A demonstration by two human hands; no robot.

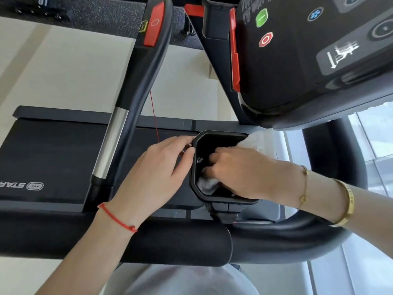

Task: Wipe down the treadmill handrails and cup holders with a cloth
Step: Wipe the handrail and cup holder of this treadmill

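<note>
Right hand (pixel 238 171) reaches into the black cup holder (pixel 196 188), fingers bunched on the white cloth (pixel 209 184) inside. Left hand (pixel 157 167) rests outside, fingertips touching the holder's rim, loosely spread.

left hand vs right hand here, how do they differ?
The left hand rests on the outer rim of the cup holder; the right hand reaches inside it, gripping the cloth. Left wrist wears a red string; right wears gold bracelets. Both are bare.

The cloth (pixel 209 185) lies mostly hidden under the right hand (pixel 240 173) inside the cup holder (pixel 196 184).
</note>
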